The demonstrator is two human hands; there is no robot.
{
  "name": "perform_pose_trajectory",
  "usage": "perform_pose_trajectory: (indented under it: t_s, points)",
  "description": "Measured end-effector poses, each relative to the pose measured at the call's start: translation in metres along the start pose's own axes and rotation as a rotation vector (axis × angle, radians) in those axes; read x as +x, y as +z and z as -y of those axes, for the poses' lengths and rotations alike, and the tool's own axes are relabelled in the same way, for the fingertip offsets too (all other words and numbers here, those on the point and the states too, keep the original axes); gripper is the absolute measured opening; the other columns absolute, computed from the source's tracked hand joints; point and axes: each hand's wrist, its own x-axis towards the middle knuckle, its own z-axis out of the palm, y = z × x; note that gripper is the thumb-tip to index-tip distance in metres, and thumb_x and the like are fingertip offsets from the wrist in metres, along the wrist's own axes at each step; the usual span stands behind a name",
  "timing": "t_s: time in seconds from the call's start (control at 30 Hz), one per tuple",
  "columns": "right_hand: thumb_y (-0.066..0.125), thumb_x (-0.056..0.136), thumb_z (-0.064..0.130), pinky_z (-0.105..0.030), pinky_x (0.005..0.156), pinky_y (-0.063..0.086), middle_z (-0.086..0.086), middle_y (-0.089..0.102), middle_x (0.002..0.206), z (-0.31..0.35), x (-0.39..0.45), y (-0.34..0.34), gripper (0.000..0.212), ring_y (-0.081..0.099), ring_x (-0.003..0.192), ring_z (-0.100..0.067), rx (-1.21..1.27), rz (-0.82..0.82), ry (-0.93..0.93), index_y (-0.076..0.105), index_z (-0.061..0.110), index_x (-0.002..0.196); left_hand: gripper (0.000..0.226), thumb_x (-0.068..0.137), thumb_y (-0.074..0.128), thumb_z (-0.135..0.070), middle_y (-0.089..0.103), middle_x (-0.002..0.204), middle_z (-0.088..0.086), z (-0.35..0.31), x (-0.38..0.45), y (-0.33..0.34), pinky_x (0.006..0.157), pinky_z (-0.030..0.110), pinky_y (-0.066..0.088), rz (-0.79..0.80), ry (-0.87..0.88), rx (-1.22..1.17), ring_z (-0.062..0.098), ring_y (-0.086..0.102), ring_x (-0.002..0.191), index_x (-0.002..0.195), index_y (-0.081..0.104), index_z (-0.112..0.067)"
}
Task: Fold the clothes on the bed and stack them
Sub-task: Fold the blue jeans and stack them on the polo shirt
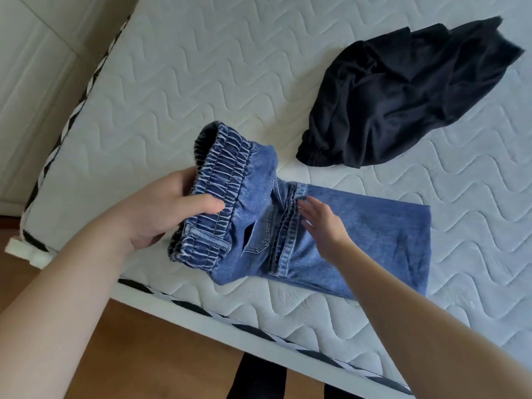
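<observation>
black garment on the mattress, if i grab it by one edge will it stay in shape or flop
Probably flop: the black garment lies crumpled in soft, deep folds, so it looks thin and limp. It likely drapes and unfurls when lifted, unlike the thicker jeans. It seems light, and should slide easily on the quilted mattress.

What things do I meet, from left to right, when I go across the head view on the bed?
left hand gripping the waistband → jeans → right hand flat on the jeans → black garment, farther back on the mattress.
</observation>
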Motion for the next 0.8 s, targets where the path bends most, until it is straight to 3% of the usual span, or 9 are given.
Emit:
perform_pose_trajectory:
  t_s: [0.1,0.23,0.33,0.43,0.53,0.6,0.67,0.8]
  points:
    - [0.020,0.106,0.030,-0.040,0.119,0.024,-0.006,0.038,0.155,0.003,-0.001,-0.010,0.050,0.036,0.142,-0.020,0.143,0.114,0.069,0.029,0.013,0.152,0.035,0.073,0.067,-0.015,0.073,0.106,0.011,-0.016,0.002,0.032,0.072,0.031,0.059,0.047,0.028,-0.032,0.024,0.071,0.091,0.108,0.067,-0.019]
    - [0.025,0.106,0.039,-0.040,0.110,0.035,-0.009,0.042,0.151,0.010,-0.012,-0.031,0.051,0.040,0.139,-0.025,0.343,0.096,0.103,0.038,0.013,0.148,0.040,0.072,0.070,-0.017,0.073,0.106,0.009,-0.033,0.010,0.079,0.076,0.031,0.058,0.103,0.050,0.006,0.021,0.070,0.094,0.112,0.064,-0.014]
    - [0.019,0.106,0.040,-0.037,0.110,0.033,-0.004,0.049,0.146,0.018,-0.029,-0.064,0.052,0.046,0.133,-0.018,0.358,0.135,0.099,0.038,0.016,0.148,0.054,0.060,0.075,-0.034,0.073,0.104,0.004,-0.043,0.023,0.116,0.084,0.035,0.057,0.112,0.039,0.073,0.018,0.070,0.094,0.111,0.064,-0.017]
    - [0.023,0.106,0.041,-0.037,0.098,0.044,-0.005,0.060,0.134,0.026,-0.048,-0.105,0.047,0.060,0.117,-0.018,0.337,0.075,0.076,0.050,0.018,0.137,0.048,0.056,0.069,-0.045,0.074,0.098,-0.008,-0.048,0.042,0.159,0.089,0.038,0.054,0.066,0.017,0.229,0.014,0.069,0.094,0.101,0.065,-0.031]
    - [0.027,0.105,0.046,-0.038,0.086,0.052,-0.006,0.065,0.129,0.031,-0.066,-0.143,0.050,0.066,0.112,-0.022,0.350,0.017,0.059,0.055,0.016,0.133,0.034,0.064,0.065,-0.049,0.070,0.092,-0.017,-0.047,0.069,0.208,0.074,0.022,0.049,0.011,0.008,0.495,0.006,0.065,0.090,0.095,0.061,-0.036]
    - [0.029,0.104,0.049,-0.038,0.080,0.056,-0.006,0.070,0.120,0.033,-0.076,-0.165,0.051,0.070,0.104,-0.022,0.391,-0.018,0.051,0.058,0.016,0.129,0.035,0.071,0.064,-0.049,0.066,0.099,-0.013,-0.040,0.089,0.242,0.070,0.023,0.045,-0.012,0.004,0.634,0.011,0.062,0.093,0.101,0.058,-0.031]
    - [0.029,0.104,0.051,-0.036,0.072,0.058,-0.005,0.074,0.109,0.033,-0.082,-0.184,0.052,0.073,0.092,-0.021,0.430,-0.041,0.048,0.060,0.015,0.126,0.049,0.075,0.063,-0.049,0.064,0.113,-0.001,-0.030,0.110,0.275,0.077,0.032,0.046,-0.030,-0.018,0.743,0.022,0.060,0.103,0.115,0.055,-0.023]
    - [0.027,0.102,0.055,-0.028,0.063,0.057,-0.003,0.074,0.108,0.026,-0.084,-0.213,0.054,0.073,0.080,-0.015,0.372,-0.079,0.066,0.064,0.020,0.120,0.062,0.081,0.064,-0.047,0.055,0.125,0.012,-0.007,0.141,0.330,0.079,0.034,0.042,-0.082,-0.053,0.897,0.031,0.057,0.113,0.128,0.046,-0.010]
